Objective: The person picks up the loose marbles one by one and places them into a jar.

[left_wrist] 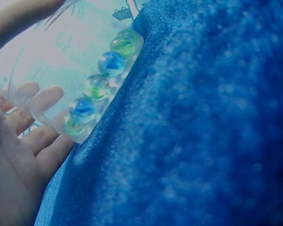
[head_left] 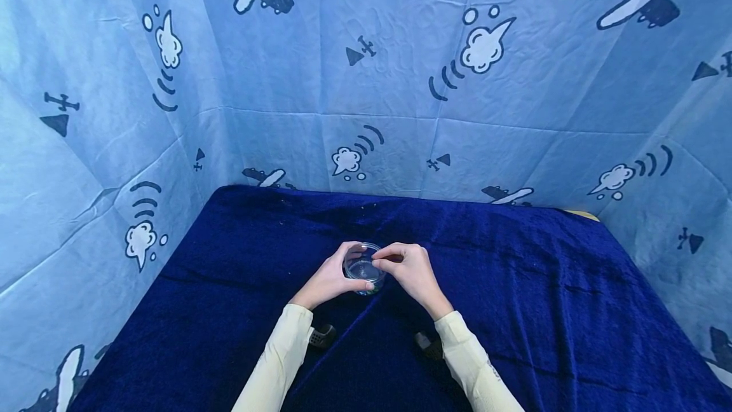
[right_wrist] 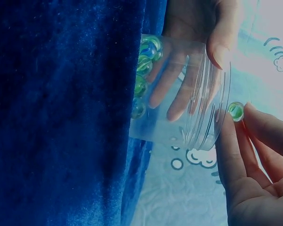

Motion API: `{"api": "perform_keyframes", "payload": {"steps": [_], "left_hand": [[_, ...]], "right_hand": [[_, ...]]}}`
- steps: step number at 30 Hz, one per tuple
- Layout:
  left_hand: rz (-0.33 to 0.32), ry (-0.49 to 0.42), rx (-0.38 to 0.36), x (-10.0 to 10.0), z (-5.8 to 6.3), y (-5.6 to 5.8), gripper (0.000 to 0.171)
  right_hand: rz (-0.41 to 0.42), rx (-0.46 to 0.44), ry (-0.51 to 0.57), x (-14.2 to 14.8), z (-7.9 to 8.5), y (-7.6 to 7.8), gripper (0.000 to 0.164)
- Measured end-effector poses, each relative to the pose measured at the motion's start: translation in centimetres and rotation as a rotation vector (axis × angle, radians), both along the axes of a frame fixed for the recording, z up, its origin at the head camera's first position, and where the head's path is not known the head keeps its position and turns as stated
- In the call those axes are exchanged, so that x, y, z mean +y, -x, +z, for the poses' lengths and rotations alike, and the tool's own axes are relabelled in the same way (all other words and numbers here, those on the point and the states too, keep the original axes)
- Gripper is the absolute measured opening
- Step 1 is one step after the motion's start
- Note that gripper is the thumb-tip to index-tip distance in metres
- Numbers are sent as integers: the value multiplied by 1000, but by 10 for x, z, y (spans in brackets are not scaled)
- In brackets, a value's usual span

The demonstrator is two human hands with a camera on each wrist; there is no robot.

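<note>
A clear plastic jar [head_left: 363, 270] with a threaded rim stands on the dark blue cloth. My left hand [head_left: 333, 280] grips it from the left, thumb on the near side and fingers round the far side. Several glass marbles [left_wrist: 96, 88] with green and blue swirls lie on the jar's bottom. At the jar's mouth, my right hand [head_left: 410, 270] pinches one green-swirled marble [right_wrist: 236, 111] between thumb and fingertips. In the right wrist view, this marble sits just outside the rim; in the head view, the fingers hide it.
Dark blue velvety cloth [head_left: 492, 310] with folds covers the table. Light blue curtains [head_left: 400, 81] printed with planes and clouds enclose the back and sides. A dark strap piece [head_left: 323, 336] shows by the left sleeve, another [head_left: 427, 344] by the right. Something yellow [head_left: 583, 215] shows at the back right corner.
</note>
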State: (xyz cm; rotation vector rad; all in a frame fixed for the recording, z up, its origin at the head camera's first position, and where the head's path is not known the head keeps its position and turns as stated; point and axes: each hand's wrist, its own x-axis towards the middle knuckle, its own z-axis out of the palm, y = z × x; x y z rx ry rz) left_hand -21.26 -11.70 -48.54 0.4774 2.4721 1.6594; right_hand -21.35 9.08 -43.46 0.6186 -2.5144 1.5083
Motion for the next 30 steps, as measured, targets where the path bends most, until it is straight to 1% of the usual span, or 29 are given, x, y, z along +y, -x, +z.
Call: {"api": "perform_keyframes", "payload": {"steps": [4,10,16,30], "left_hand": [[2,4,-1,0,0,0,79],[0,1,8,0,-1,1,79],[8,1,-4,0,1,-1,79],[7,4,20,0,-1,1,79]], "right_hand": [[-6,-17,4,0,0,0,7],[-13,-32,5,0,1,-1,5],[-26,-47,2,1,3,-1,6],[-47,-58,11,4,7,-4,5]]}}
